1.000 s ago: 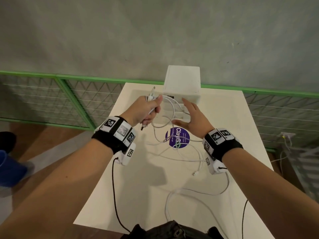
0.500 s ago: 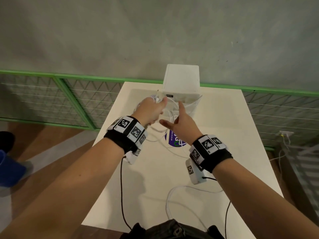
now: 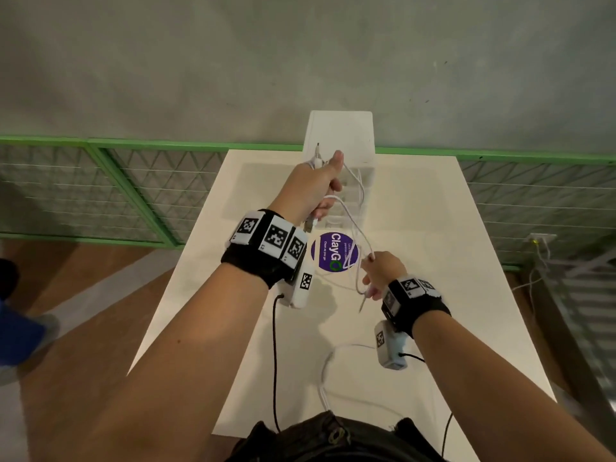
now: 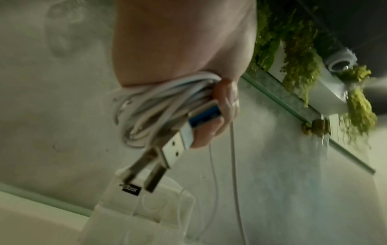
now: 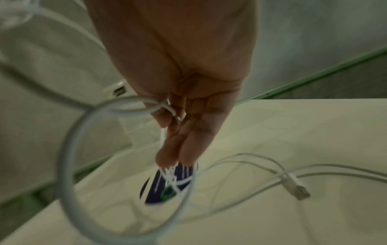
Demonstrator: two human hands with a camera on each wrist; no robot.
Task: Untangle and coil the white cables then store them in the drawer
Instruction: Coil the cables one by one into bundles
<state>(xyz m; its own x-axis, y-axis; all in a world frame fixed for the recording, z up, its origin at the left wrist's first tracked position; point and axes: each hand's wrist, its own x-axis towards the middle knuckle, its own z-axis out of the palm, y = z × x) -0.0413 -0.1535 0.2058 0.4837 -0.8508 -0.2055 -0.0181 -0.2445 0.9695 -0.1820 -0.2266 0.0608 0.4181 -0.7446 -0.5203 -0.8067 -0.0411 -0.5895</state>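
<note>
While left hand (image 3: 311, 188) grips cable bundle (image 3: 333, 198) before drawer box (image 3: 340, 138), loose strand runs down-right to right hand (image 3: 380, 273), pinching it over tabletop (image 3: 433, 228). Left wrist: coils (image 4: 159, 107), plugs clamped. Right wrist: fingertips (image 5: 167, 159) pinch strand (image 5: 125, 106).

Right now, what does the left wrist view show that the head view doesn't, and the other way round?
Left wrist only: the coil packed in the left hand, with USB plugs sticking out below the fingers.

Head only: the right hand pinching a cable loop above the purple sticker, more cable loose on the table, and both arms.

Both: the left hand gripping cable, strands trailing from it, and the white drawer unit.
</note>
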